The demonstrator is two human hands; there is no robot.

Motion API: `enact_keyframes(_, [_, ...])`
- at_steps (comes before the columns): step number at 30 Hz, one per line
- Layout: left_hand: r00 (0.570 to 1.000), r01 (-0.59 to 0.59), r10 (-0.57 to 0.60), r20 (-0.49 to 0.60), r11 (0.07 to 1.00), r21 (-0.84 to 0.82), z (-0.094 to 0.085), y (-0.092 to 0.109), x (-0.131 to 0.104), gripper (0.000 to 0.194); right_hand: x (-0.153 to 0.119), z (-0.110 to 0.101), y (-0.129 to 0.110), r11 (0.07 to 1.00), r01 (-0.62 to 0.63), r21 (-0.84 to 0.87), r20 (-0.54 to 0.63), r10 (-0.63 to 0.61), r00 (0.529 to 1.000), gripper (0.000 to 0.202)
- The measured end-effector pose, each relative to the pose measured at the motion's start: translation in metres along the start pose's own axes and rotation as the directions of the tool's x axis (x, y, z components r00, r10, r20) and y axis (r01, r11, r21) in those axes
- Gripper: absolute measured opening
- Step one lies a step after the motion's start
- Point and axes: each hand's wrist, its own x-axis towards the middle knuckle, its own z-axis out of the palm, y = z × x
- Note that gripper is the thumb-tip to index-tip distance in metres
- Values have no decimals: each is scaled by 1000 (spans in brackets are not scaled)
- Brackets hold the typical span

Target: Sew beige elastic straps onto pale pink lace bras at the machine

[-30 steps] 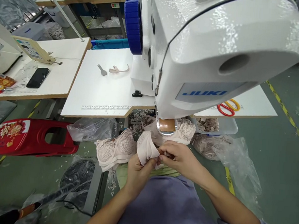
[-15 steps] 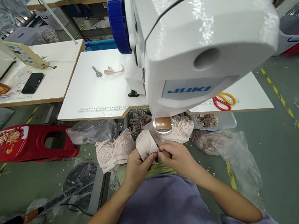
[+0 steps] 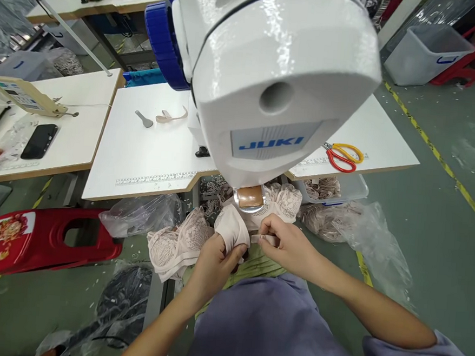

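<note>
A beige lace bra (image 3: pixel 178 241) lies bunched below the head of a white sewing machine (image 3: pixel 284 94). My left hand (image 3: pixel 217 263) is closed on a smooth folded part of the bra, thumb in front. To its right, my right hand (image 3: pixel 284 243) pinches a narrow beige strap (image 3: pixel 262 238) that runs to the cloth in my left hand. Another lace cup (image 3: pixel 286 203) rests behind my right hand, beside the machine's shiny metal plate with a brown pad (image 3: pixel 249 197). The needle area is hidden by the machine head.
Red and yellow scissors (image 3: pixel 343 156) lie on the white table (image 3: pixel 149 155), right of the machine. A plastic bin (image 3: pixel 354 187) of beige pieces stands below the table edge. On the left are a red stool (image 3: pixel 50 238) and a phone (image 3: pixel 39 141).
My right hand has moved away from my left, and a short length of strap now shows between them. The camera view has shifted, so the machine appears further left.
</note>
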Motion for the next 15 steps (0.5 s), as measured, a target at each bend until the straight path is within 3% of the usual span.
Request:
enact_keyframes(8, [999,-39,41,-21,997,70,6,7,-1,27,1,0,-1,981,163,-100,16,-163,987,13])
enact_keyframes(15, [999,40,-40,1,997,-63,2,14,6,28,10,-15,-8,995,33,-92,108,-23,994,10])
